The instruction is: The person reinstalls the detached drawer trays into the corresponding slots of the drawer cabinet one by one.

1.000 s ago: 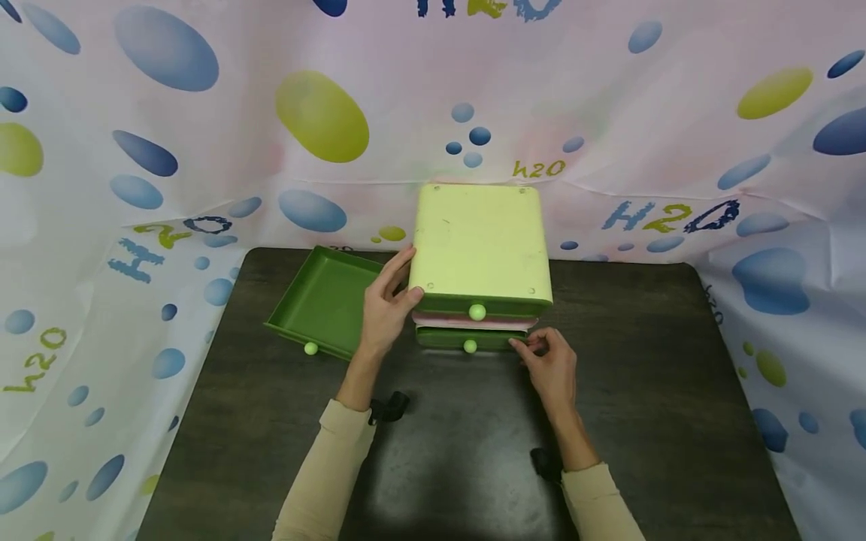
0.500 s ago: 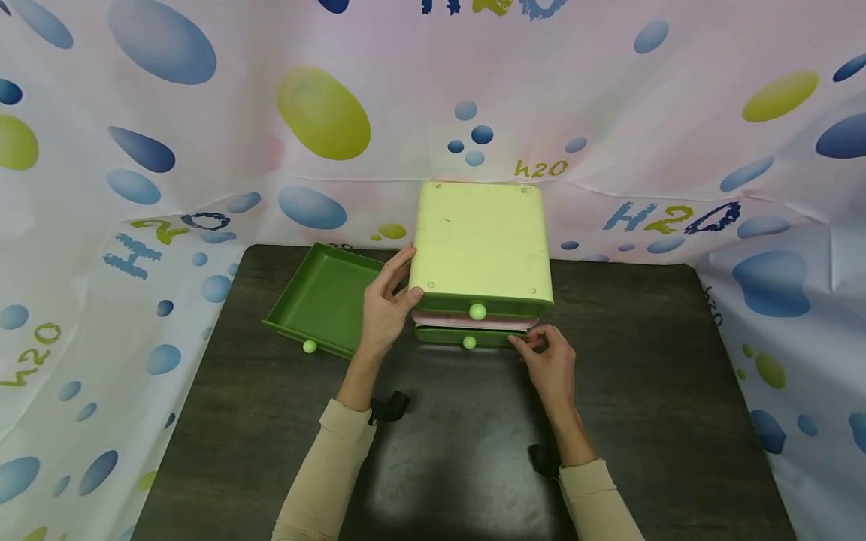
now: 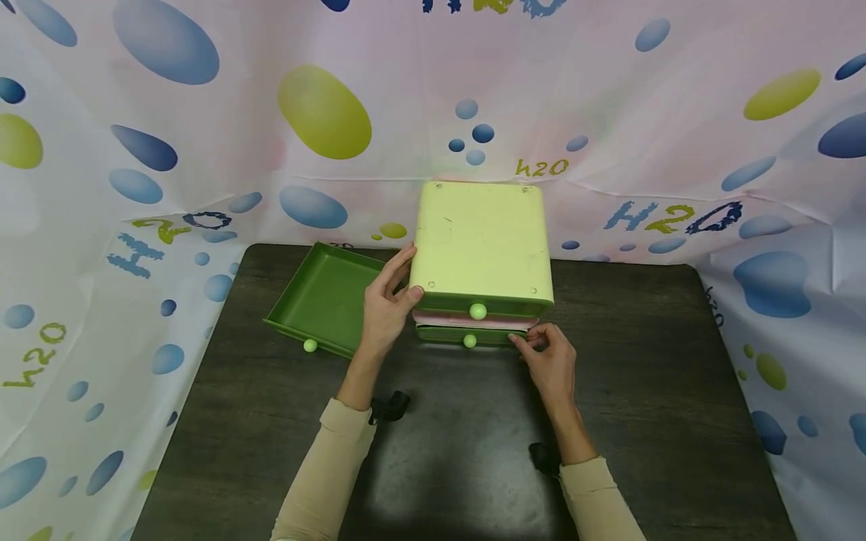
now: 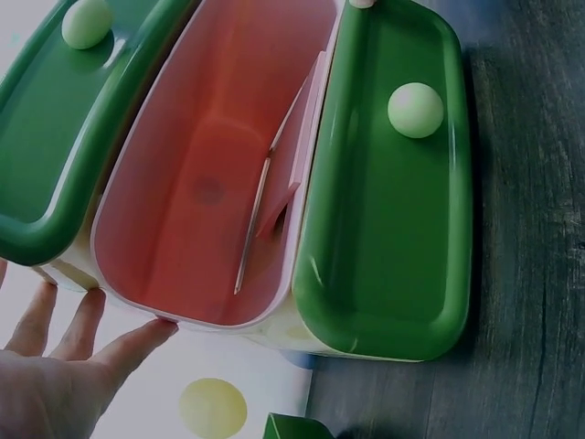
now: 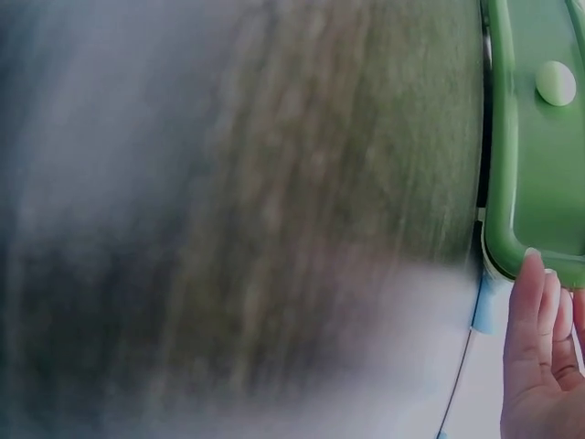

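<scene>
Apparently the lower drawer [image 3: 440,336] is being adjusted: right hand [image 3: 551,364] pinches its corner; left hand [image 3: 386,309], straight-fingered, braces the cabinet [image 3: 482,240] near the tabletop's back edge [image 3: 619,262]. Next move probably needs even pressure.

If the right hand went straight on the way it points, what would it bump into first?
Most likely the lower green drawer: the right hand points at the right end of its front and seems to touch it there, though the exact contact is hard to judge.
</scene>
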`<state>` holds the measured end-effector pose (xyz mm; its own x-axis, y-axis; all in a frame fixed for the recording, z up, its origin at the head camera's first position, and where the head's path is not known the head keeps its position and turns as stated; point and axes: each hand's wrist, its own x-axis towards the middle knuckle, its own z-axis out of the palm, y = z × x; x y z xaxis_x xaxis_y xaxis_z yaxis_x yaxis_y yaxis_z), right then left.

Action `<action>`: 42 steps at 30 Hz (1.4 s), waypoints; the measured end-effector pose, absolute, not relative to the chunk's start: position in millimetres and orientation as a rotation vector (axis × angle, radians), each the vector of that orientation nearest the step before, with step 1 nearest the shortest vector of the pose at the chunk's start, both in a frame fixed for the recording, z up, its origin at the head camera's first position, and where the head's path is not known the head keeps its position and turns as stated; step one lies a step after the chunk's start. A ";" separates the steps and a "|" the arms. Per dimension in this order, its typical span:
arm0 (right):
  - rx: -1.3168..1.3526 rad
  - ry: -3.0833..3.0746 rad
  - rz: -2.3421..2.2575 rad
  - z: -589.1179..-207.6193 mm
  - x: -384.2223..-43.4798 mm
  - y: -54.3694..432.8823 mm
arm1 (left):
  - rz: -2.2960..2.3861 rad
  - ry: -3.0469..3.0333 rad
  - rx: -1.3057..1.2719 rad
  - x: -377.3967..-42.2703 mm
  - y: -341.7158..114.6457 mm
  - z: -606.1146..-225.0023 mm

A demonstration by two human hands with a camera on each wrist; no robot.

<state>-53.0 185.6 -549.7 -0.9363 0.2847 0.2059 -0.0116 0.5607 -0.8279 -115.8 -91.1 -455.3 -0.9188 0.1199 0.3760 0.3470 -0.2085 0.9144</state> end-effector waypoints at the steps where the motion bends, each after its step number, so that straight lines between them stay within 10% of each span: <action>1: -0.232 -2.481 1.318 -549.9 -53.0 185.6 | -2.265 -1.874 -0.558 -114.9 -90.9 -453.7; 42: 0.110 -2.177 1.716 -476.1 -44.9 180.9 | -2.215 -1.761 -0.503 -108.4 -105.6 -470.4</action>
